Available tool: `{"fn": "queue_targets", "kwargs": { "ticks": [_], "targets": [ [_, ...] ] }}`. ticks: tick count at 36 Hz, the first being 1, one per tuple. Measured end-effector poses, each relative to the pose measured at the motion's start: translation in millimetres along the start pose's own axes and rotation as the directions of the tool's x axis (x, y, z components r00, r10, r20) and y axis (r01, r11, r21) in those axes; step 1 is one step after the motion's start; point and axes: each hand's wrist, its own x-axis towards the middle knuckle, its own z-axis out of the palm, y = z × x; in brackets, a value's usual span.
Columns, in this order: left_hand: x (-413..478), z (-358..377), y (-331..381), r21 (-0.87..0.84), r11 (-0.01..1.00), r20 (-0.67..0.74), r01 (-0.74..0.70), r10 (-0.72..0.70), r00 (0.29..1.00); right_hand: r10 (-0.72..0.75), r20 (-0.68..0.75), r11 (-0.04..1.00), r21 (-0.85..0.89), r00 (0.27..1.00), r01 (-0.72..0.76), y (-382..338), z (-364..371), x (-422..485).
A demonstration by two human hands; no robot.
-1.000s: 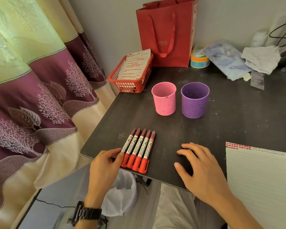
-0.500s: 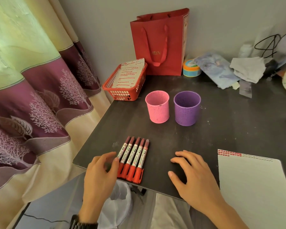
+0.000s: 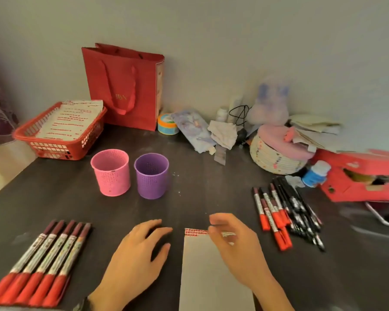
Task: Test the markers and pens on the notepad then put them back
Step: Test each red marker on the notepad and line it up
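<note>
Fingers [image 3: 154, 227] of the left hand [image 3: 133, 261] lie spread on the counter [image 3: 211, 194] beside the notepad [image 3: 209, 283]; the right hand [image 3: 238, 250], curled at its top edge, grip unclear, sits nearer the right-edge markers and pens [image 3: 283, 216] lying front-to-back.

Five capped red markers [image 3: 43, 263] lie in a row at my left; the notepad [image 3: 202, 277] lies flat ahead; a heap of markers and pens [image 3: 285, 213] lies right.

On the dark bench [image 3: 200, 196] lie five red markers [image 3: 43, 263] in a row at front left, a notepad [image 3: 207, 277] front centre, and a pile of pens and markers [image 3: 283, 209] at right. A pink cup [image 3: 111, 175] and a purple cup [image 3: 152, 176] stand side by side behind them.
</note>
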Motion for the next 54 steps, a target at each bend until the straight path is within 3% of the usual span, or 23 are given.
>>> {"fn": "queue_targets", "kwargs": {
  "ticks": [6,10,16,21,26,29,32,34,37,43,49,52,54],
  "targets": [
    [13.0,21.1,7.2,0.095,0.995,0.012,-0.032,0.031,0.999,0.108,-0.212,0.949,-0.270,0.971,-0.165,38.7,-57.0,12.4],
    [12.7,22.2,4.4,0.098,0.994,0.011,-0.039,0.038,0.999,0.127,-0.282,0.825,-0.503,0.951,-0.259,50.2,-72.6,27.2],
    [11.0,22.7,5.4,0.102,0.994,-0.007,-0.038,0.039,0.999,0.169,-0.264,0.592,-0.743,0.950,-0.312,48.7,-69.3,48.1],
    [12.3,22.7,3.9,0.091,0.995,0.001,-0.037,0.037,0.999,0.231,-0.301,0.471,-0.798,0.925,-0.377,46.6,-59.0,60.5],
    [13.4,22.2,4.2,0.079,0.996,0.003,-0.033,0.032,0.999,0.200,-0.294,0.507,-0.785,0.935,-0.355,44.0,-52.6,62.9],
    [12.2,22.7,4.5,0.068,0.997,-0.014,-0.031,0.032,0.999,0.194,-0.252,0.704,-0.637,0.948,-0.313,42.6,-52.9,60.5],
    [12.2,22.7,3.8,0.061,0.998,-0.015,-0.032,0.032,0.999,0.237,-0.233,0.913,-0.278,0.943,-0.298,32.0,-45.5,46.2],
    [12.8,22.6,3.5,0.063,0.997,-0.016,-0.035,0.036,0.999,0.269,-0.207,0.961,-0.010,0.941,-0.277,23.5,-35.2,31.3],
    [13.1,20.1,4.6,0.031,0.998,-0.037,-0.050,0.051,0.998,0.284,-0.148,0.939,0.243,0.947,-0.244,7.7,-18.0,3.5],
    [0.3,4.9,18.4,-0.299,0.954,-0.150,0.018,-0.065,0.987,0.340,-0.027,0.811,0.515,0.940,-0.278,-23.3,11.4,-47.9],
    [-23.4,-5.6,64.3,-0.546,0.833,-0.060,-0.096,0.075,0.995,0.426,0.093,0.617,0.698,0.900,-0.364,-39.8,28.8,-65.5],
    [-26.7,-1.8,74.3,-0.494,0.866,-0.067,-0.077,0.051,0.997,0.385,-0.097,0.693,0.688,0.918,-0.218,-37.7,32.2,-68.7],
    [-28.0,2.4,77.0,-0.382,0.921,-0.134,-0.079,0.029,0.991,0.406,-0.122,0.581,0.799,0.906,-0.153,-38.1,29.7,-70.5]
  ]
}}
